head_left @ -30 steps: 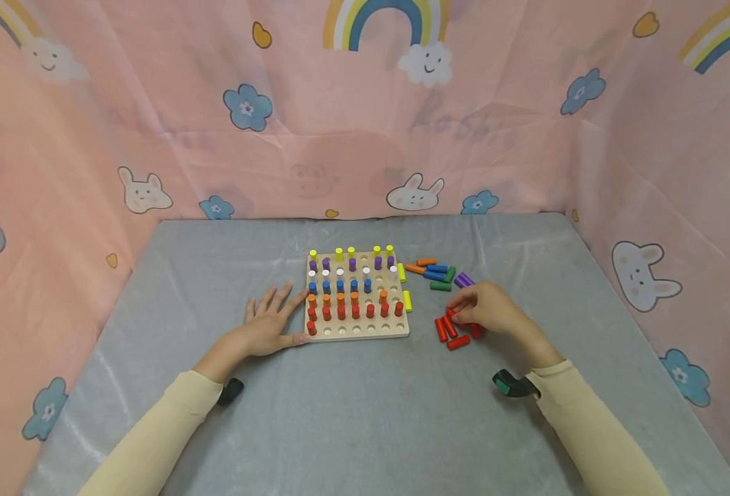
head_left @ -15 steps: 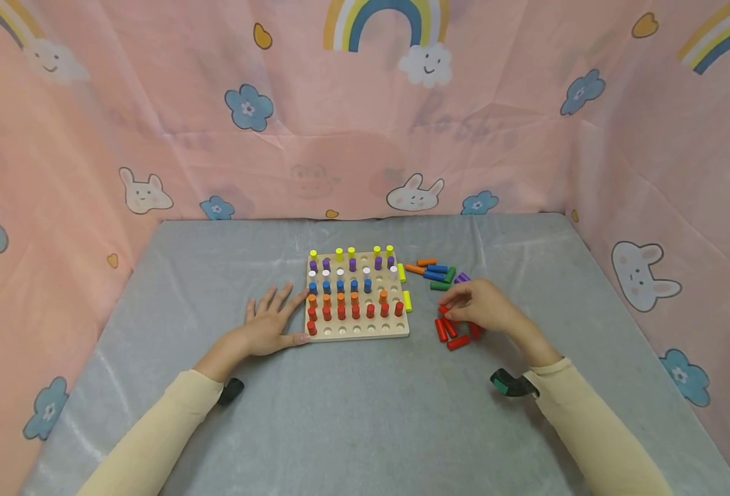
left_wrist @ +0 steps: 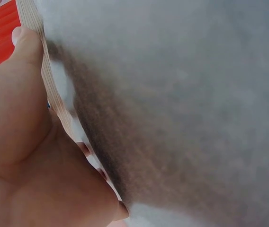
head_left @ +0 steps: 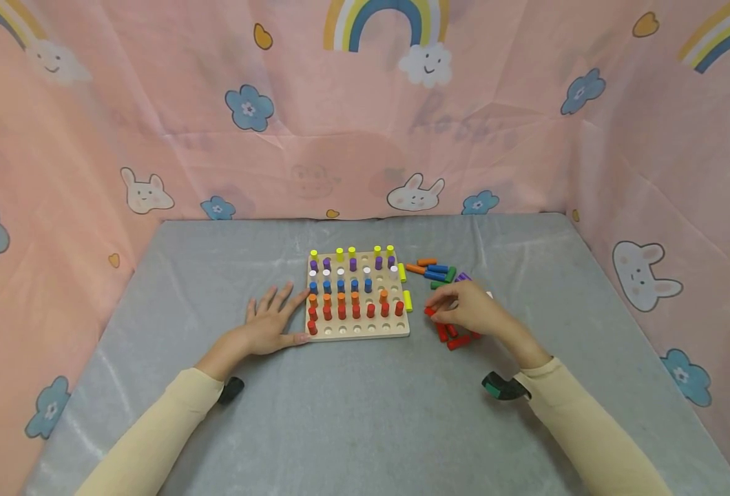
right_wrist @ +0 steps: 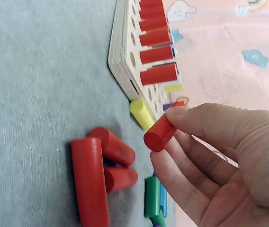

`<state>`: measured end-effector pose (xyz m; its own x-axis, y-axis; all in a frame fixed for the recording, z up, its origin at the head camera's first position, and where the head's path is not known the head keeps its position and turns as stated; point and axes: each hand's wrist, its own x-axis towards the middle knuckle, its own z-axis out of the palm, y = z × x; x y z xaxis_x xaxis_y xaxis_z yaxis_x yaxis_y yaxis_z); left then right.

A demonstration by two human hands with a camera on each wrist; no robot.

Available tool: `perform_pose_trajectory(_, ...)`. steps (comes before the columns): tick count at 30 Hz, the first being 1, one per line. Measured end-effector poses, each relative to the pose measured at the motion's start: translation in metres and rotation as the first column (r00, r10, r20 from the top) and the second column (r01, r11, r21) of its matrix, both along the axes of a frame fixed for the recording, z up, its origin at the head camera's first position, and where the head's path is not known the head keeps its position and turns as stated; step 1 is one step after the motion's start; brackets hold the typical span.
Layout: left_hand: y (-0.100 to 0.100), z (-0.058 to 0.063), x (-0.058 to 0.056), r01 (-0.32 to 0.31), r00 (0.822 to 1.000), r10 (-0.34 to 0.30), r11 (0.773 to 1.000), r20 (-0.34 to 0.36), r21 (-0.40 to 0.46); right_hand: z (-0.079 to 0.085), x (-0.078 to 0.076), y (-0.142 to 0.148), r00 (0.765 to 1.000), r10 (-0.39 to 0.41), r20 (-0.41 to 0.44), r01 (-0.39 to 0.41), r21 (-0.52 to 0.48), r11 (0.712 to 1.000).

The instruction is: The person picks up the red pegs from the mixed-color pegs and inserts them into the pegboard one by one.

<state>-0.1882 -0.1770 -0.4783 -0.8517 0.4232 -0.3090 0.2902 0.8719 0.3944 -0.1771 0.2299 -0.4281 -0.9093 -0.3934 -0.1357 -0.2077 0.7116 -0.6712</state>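
Note:
A wooden pegboard (head_left: 357, 334) lies flat mid-table, with rows of yellow, purple, white, blue, orange and red pegs upright in its holes. The front row has one red peg (head_left: 312, 328) at its left end; the other holes there show bare. My left hand (head_left: 267, 329) lies with spread fingers at the board's left edge, thumb at the front corner. Between thumb and fingers, my right hand (head_left: 469, 307) pinches a red peg (right_wrist: 160, 132), raised over loose red pegs (right_wrist: 89, 179) right of the board. In the left wrist view, the thumb (left_wrist: 28, 45) touches the board's side.
Loose orange pegs (head_left: 427, 262), blue pegs (head_left: 435, 275), green pegs and purple pegs lie behind the right hand. Two yellow pegs (head_left: 408, 301) rest along the board's right edge. Pink printed cloth (head_left: 352, 151) surrounds the grey table (head_left: 365, 420).
My right hand has picked up a red peg from the loose pile and moved left toward the board with it. A white peg now shows behind that hand. My left hand stays put.

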Motion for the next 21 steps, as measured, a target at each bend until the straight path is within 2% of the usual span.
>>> perform_pose_trajectory(21, 0.001, 0.002, 0.000, 0.001, 1.000, -0.001, 1.000, 0.007, -0.008, -0.004, 0.004, -0.030, 0.998, 0.060, -0.008, -0.061, -0.080, 0.995)
